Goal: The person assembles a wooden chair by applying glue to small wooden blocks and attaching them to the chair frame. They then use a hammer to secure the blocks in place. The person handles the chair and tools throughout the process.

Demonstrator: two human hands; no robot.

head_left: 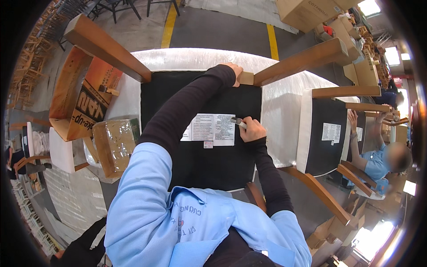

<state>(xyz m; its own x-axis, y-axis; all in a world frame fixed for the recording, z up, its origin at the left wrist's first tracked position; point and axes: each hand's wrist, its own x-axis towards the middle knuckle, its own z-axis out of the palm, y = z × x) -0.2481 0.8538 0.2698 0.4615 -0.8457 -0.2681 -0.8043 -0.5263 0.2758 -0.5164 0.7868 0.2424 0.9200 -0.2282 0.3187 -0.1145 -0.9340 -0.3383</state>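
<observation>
An upturned chair lies in front of me, its black underside cloth (209, 162) facing up and its brown legs (111, 51) sticking up. White printed labels (218, 129) sit at the cloth's middle. My left hand (233, 73) reaches across to the far edge, its fingers closed at a small pale wooden block (246, 78) beside the base of the far right leg (300, 62). Beside the labels, my right hand (253, 130) is closed around a small silver metal hand tool (239, 121); its exact kind is not clear. The tool's tip lies over the labels' right edge.
More upturned chairs with black undersides (327, 149) line up to the right, where a co-worker in blue (387, 155) reaches toward one. Left are an open orange-brown carton (66, 107) and a taped cardboard box (113, 147). Cartons (311, 13) stand far right.
</observation>
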